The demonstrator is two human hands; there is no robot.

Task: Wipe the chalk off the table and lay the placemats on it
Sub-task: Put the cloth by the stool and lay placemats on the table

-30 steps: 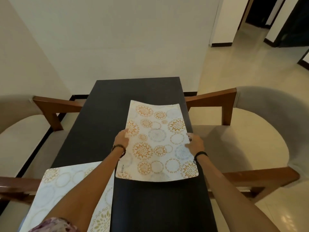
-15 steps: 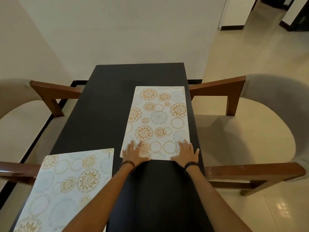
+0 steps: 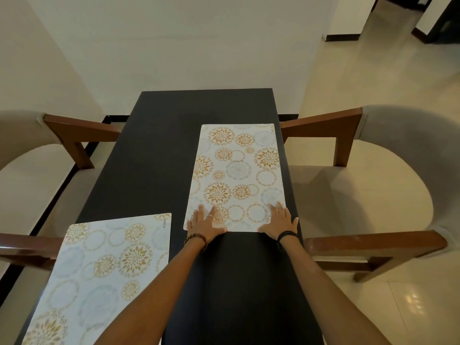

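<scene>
Under your straight, spread fingers lies the near edge of the far placemat (image 3: 237, 178): your left hand (image 3: 204, 224) presses flat on its near left corner, your right hand (image 3: 279, 221) flat on its near right corner. That placemat lies flat along the right side of the dark table (image 3: 149, 155). Near and to the left, a second placemat (image 3: 99, 270) lies flat at the table's left edge. Cushioned wooden chairs (image 3: 373, 185) stand on both sides.
</scene>
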